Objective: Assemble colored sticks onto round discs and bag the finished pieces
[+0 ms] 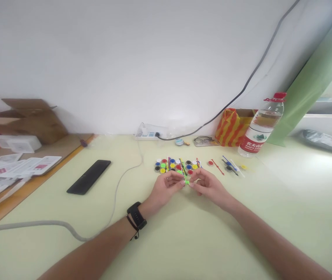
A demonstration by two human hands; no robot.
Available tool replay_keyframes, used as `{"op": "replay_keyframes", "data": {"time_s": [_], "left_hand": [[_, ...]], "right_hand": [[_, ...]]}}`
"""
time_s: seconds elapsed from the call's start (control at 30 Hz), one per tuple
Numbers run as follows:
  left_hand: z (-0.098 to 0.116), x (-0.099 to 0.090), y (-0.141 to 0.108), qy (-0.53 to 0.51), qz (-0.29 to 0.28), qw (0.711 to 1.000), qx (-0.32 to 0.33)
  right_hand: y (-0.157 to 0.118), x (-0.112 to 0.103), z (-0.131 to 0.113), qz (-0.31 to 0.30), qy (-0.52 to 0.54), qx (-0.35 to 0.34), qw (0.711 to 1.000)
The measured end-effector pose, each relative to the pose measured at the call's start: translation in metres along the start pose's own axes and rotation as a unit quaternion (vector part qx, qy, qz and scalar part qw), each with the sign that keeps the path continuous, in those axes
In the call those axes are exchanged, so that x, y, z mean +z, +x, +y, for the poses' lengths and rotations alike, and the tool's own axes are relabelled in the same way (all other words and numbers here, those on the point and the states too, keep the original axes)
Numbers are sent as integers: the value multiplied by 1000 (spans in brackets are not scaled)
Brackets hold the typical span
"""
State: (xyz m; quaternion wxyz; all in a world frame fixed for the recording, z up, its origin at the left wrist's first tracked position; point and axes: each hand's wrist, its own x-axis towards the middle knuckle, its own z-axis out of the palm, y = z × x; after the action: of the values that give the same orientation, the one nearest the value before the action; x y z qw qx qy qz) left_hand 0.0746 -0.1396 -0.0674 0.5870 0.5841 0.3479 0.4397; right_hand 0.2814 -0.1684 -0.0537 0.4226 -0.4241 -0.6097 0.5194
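A small bright green piece (187, 182) is pinched between my two hands at the middle of the table. My left hand (166, 188), with a black watch on its wrist, grips it from the left with thumb and fingers. From the right, my right hand (208, 186) holds the same piece between thumb and fingertips. Just beyond the hands lie groups of coloured round discs (163, 165) with thin coloured sticks (182, 166) among them. Farther right are a red disc (210, 163), a red stick (217, 167), a few blue, black and white sticks (230, 165) and a yellow disc (243, 167).
A black phone-like slab (89, 177) and a pale cable (118, 182) lie left. Behind are a power strip (148, 135), glasses (203, 140), a striped bag (232, 127) and a water bottle (261, 128). Cards (39, 166) and a cardboard box (34, 120) are far left.
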Motion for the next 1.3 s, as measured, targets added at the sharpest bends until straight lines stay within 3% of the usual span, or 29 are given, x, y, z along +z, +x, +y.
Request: {"op": "replay_keyframes", "data": {"time_s": [0.33, 0.53, 0.77, 0.93, 1.2, 1.3], "left_hand": [[-2, -1, 1, -9, 21, 1000, 14], [-4, -2, 2, 2, 31, 999, 23], [-2, -1, 1, 11, 13, 1000, 17], [-2, -1, 0, 23, -14, 999, 24], [-1, -1, 0, 19, 9, 999, 24], [-1, 0, 1, 9, 25, 999, 27]], "right_hand": [[-1, 2, 6, 27, -17, -8, 999], [-3, -8, -6, -77, 8, 50, 996], [0, -2, -9, 21, 36, 43, 998], [2, 2, 2, 5, 43, 37, 998], [0, 4, 1, 27, 13, 35, 999], [-2, 0, -2, -2, -24, 64, 998]]}}
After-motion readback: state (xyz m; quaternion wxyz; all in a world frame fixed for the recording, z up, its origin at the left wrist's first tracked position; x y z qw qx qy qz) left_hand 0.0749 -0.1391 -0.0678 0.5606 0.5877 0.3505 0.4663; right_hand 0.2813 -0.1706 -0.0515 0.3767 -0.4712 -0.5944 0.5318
